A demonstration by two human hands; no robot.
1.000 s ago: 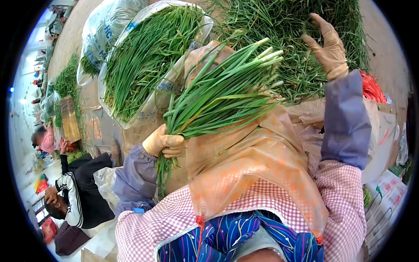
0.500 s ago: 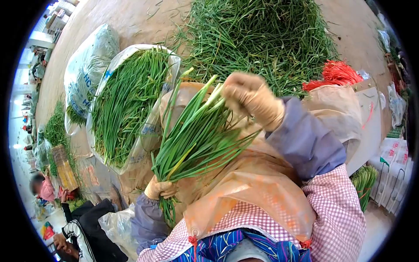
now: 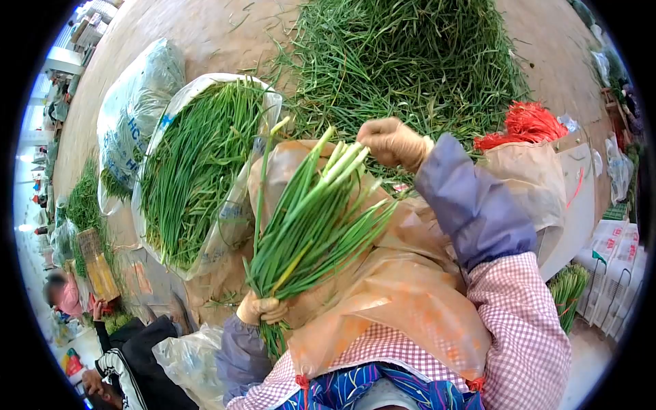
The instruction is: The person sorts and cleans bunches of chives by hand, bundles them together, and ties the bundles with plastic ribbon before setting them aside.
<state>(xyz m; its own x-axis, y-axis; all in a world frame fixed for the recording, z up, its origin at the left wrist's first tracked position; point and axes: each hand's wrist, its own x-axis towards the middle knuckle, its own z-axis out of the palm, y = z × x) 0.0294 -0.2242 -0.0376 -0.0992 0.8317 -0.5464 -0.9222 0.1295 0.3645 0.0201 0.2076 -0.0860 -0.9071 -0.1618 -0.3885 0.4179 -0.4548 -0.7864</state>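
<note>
My left hand [image 3: 265, 309], in a tan glove, is wrapped round the leafy lower part of a bunch of green chives [image 3: 311, 219]. The bunch fans upward over my lap, its pale stalk ends [image 3: 345, 162] pointing away from me. My right hand [image 3: 395, 142], gloved too, is closed with curled fingers right beside the tips of those pale ends. Whether a stalk or a loose leaf is pinched in it, I cannot make out. Beneath the bunch, a translucent brown plastic apron [image 3: 403, 294] covers my lap.
An open plastic bag of chives [image 3: 205, 164] stands to the left, beside another filled bag [image 3: 140, 113]. Ahead lies a large heap of loose greens [image 3: 410, 61]. Red ties [image 3: 526, 126] lie at right, above tied bunches [image 3: 567, 290] and white crates [image 3: 608, 273]. A person [image 3: 147, 362] sits at lower left.
My right hand has drawn slightly up and right from over the pale ends, uncovering them. My left hand and the bunch have shifted a little right and down.
</note>
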